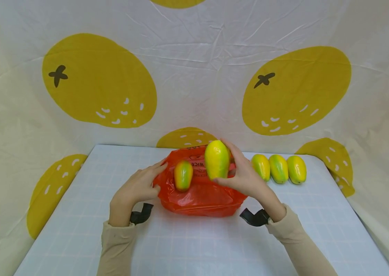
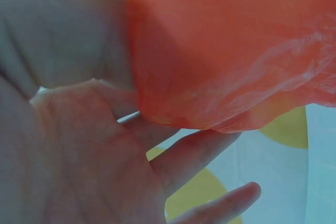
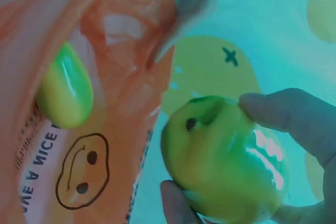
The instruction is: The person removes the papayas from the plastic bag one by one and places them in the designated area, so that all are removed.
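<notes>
A red plastic bag (image 1: 194, 199) lies with its mouth spread. One yellow-green papaya (image 1: 183, 175) is inside it, toward the left. My right hand (image 1: 246, 176) grips another papaya (image 1: 216, 160) over the right part of the bag. In the right wrist view, thumb and fingers hold this papaya (image 3: 226, 161) from its sides, its dark end spot showing. My left hand (image 1: 138, 184) touches the bag's left edge with extended, spread fingers. In the left wrist view, bag film (image 2: 226, 40) covers the thumb tip and some fingertips.
Three more papayas (image 1: 279, 168) stand in a row right of the bag, partly behind my right hand. The pale checked tabletop (image 1: 194, 245) meets a white cloth backdrop (image 1: 198, 76) printed with large yellow fruit.
</notes>
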The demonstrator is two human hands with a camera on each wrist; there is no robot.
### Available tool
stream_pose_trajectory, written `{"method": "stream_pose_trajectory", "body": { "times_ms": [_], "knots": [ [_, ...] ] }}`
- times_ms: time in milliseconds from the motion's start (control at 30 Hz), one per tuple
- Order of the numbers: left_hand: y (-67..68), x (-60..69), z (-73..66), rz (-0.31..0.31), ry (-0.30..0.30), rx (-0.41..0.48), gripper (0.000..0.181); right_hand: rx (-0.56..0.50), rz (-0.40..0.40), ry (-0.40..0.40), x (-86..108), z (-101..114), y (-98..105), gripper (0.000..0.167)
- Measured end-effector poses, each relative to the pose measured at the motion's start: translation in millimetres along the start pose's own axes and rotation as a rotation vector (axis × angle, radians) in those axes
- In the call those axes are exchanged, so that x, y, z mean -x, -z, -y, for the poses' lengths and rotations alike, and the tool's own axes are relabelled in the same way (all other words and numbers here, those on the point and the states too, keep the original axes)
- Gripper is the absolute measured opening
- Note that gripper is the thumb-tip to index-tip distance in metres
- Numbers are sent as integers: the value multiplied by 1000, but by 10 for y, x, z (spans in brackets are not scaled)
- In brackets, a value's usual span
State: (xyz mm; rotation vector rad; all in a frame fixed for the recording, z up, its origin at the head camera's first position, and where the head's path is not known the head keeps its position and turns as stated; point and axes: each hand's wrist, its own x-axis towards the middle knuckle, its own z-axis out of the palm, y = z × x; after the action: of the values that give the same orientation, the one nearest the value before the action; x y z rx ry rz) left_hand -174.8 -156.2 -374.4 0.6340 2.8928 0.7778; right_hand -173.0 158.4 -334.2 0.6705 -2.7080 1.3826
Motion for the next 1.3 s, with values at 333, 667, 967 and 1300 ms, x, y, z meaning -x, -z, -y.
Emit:
{"method": "stream_pose_trajectory", "body": {
  "times_ms": [333,667,967,1300],
  "knots": [
    [-5,-5,5,3,7,0,70,-203,-46,45,215,-136,83,106],
    [-5,-4,-1,7,9,-2,70,-399,-89,142,389,-339,307,109],
    [4,-1,0,6,14,2,70,-470,-123,141,533,-550,555,104],
    [-11,6,10,1,13,4,70,-440,-157,86,730,-891,847,105]
  ]
}}
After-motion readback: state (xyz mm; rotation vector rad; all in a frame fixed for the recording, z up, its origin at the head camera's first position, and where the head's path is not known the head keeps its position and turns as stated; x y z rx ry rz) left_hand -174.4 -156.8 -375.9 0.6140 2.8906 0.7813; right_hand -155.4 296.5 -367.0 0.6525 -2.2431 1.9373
